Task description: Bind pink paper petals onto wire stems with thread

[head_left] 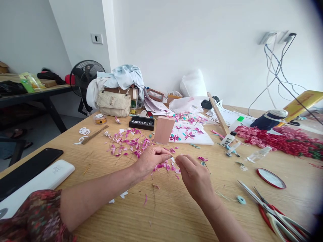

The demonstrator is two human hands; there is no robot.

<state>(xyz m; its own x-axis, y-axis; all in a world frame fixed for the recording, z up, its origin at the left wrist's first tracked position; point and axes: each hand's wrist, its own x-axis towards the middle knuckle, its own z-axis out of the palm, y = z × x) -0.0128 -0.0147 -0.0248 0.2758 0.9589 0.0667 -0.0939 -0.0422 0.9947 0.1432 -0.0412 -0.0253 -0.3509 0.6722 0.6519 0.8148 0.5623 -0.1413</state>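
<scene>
Left grip (151, 160) has thumb and forefinger pinched together, and right grip (194, 174) is drawn in likewise at the fingertips; a small white piece (172, 160) shows between the two, though I cannot tell whether either clamps it. Nearest me on the table (121, 222), large scissors (269, 209) lie at the right, a white device (42, 183) and a black phone (31, 171) at the left. Loose pink petals (145, 143) spread under and just beyond both grips, mostly toward the left. Farther off, a wooden block (164, 130) stands upright, with pink flowers (188, 134) on a white sheet (205, 138) to its right. Farthest, a cream handbag (113, 103) sits near a fan (87, 75) at the left.
</scene>
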